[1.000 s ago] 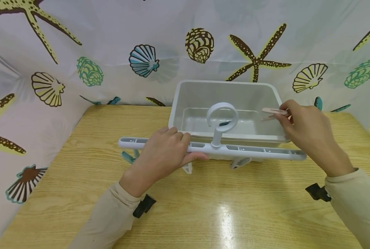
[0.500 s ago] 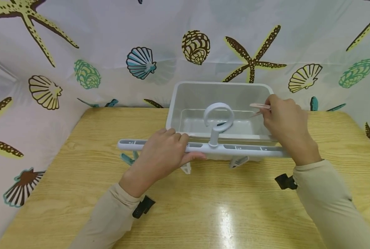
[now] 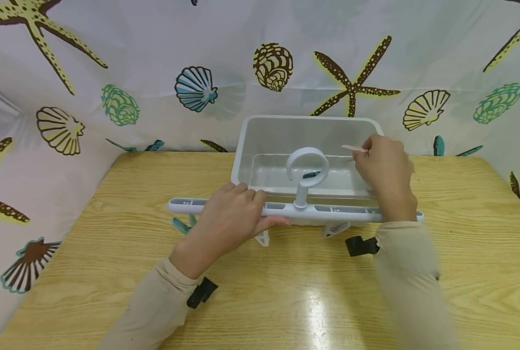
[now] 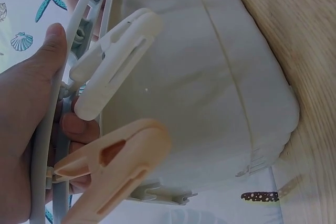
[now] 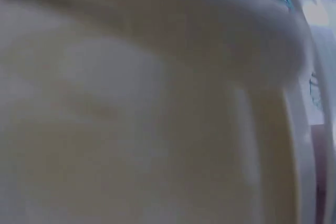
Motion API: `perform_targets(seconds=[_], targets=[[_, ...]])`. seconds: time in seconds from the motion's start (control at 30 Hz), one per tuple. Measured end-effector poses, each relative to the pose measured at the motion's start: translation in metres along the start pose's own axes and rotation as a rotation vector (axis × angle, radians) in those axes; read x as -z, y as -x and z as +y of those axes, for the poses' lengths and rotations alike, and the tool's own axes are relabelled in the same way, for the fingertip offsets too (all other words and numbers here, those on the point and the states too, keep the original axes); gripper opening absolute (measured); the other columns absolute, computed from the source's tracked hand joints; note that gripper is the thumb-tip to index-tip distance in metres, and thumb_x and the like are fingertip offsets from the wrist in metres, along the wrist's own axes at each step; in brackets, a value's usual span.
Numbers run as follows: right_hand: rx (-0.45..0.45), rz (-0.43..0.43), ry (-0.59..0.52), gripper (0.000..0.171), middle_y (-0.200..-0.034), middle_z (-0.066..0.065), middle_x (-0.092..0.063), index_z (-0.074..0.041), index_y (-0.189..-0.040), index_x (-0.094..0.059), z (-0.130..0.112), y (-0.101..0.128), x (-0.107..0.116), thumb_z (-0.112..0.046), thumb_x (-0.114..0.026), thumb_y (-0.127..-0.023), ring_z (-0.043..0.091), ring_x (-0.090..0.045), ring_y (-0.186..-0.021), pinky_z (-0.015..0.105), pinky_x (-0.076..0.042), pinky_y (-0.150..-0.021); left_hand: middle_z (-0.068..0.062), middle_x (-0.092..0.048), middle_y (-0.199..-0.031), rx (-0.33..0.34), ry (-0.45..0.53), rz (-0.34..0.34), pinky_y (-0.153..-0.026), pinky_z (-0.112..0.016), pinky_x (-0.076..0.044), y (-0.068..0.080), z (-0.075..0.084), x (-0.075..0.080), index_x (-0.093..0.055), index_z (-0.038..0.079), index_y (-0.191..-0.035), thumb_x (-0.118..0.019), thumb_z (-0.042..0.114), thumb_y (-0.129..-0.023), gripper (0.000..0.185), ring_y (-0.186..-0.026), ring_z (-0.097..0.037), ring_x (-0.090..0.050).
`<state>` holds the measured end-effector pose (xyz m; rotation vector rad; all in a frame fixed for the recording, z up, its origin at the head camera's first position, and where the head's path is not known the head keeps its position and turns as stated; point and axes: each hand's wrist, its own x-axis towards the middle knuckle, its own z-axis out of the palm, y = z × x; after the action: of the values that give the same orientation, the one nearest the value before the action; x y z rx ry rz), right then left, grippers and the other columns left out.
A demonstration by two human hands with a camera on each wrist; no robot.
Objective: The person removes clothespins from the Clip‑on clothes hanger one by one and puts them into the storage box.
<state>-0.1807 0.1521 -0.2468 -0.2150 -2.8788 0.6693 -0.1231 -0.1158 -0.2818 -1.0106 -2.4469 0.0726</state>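
Note:
My left hand [image 3: 231, 214] grips the left half of a white clip hanger bar [image 3: 330, 212] with a ring hook [image 3: 307, 166], held just in front of a white plastic bin [image 3: 260, 141]. In the left wrist view my left hand [image 4: 31, 124] curls round the bar [image 4: 44, 145], with a white clothespin [image 4: 115, 61] and a pale pink clothespin [image 4: 113, 174] hanging from it beside the bin wall [image 4: 194, 87]. My right hand [image 3: 384, 172] pinches a pale pink clothespin [image 3: 354, 149] over the bin's right side. A teal clothespin [image 3: 311, 174] lies in the bin.
The wooden table [image 3: 286, 287] is backed by a curtain printed with shells and starfish [image 3: 352, 82]. A teal clip [image 3: 181, 225] and white clips [image 3: 336, 227] hang under the bar. The right wrist view shows only blurred white bin plastic [image 5: 157, 103].
My right hand has moved left and inward over the bin, carrying the pink clothespin. The left hand and hanger bar have stayed almost still.

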Motion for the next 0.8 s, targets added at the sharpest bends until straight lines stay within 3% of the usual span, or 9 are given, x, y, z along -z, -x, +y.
perform_targets(seconds=[0.17,0.33,0.4,0.6,0.8], targets=[[-0.12,0.02,-0.12,0.027,-0.102,0.023,-0.064,0.001,-0.105,-0.064,0.0,0.004,-0.011,-0.022,-0.055,-0.094,0.037,-0.058,-0.087,0.053,-0.044,-0.073,0.0,-0.049,-0.055,-0.011,-0.013,0.011,-0.049,-0.027,-0.04,0.001,-0.001,0.0,-0.048,0.01,-0.066,-0.041,0.064,-0.091,0.061,-0.05,-0.015,-0.046],[-0.171,0.061,-0.18,0.027,-0.101,0.021,-0.065,0.001,-0.103,-0.066,-0.003,0.004,-0.014,-0.021,-0.056,-0.091,0.037,-0.059,-0.09,0.052,-0.045,-0.075,0.001,-0.046,-0.054,-0.017,-0.017,0.023,-0.047,-0.026,-0.038,0.0,-0.001,0.0,-0.047,0.01,-0.065,-0.026,0.064,-0.093,0.065,-0.049,-0.014,-0.043],[-0.18,0.067,-0.19,0.027,-0.1,0.02,-0.065,0.001,-0.102,-0.066,-0.004,0.002,-0.015,-0.021,-0.057,-0.09,0.037,-0.059,-0.089,0.051,-0.045,-0.075,0.001,-0.047,-0.054,-0.015,-0.018,0.018,-0.047,-0.026,-0.037,0.0,0.0,0.0,-0.047,0.01,-0.065,-0.029,0.065,-0.093,0.064,-0.049,-0.013,-0.043],[-0.193,0.135,-0.217,0.025,-0.098,0.019,-0.065,0.001,-0.099,-0.064,-0.006,-0.005,-0.016,-0.021,-0.059,-0.088,0.035,-0.058,-0.085,0.049,-0.046,-0.072,0.0,-0.048,-0.054,-0.004,-0.024,-0.001,-0.047,-0.026,-0.038,0.0,0.001,0.0,-0.047,0.009,-0.065,-0.057,0.062,-0.087,0.057,-0.049,-0.014,-0.044],[-0.196,0.12,-0.217,0.024,-0.097,0.019,-0.058,0.001,-0.102,-0.053,-0.005,-0.011,-0.018,-0.018,-0.055,-0.087,0.037,-0.056,-0.088,0.053,-0.045,-0.077,0.0,-0.046,-0.053,-0.006,-0.045,-0.001,-0.046,-0.026,-0.038,0.0,0.001,-0.001,-0.046,0.009,-0.064,-0.055,0.063,-0.087,0.059,-0.048,-0.014,-0.043]])
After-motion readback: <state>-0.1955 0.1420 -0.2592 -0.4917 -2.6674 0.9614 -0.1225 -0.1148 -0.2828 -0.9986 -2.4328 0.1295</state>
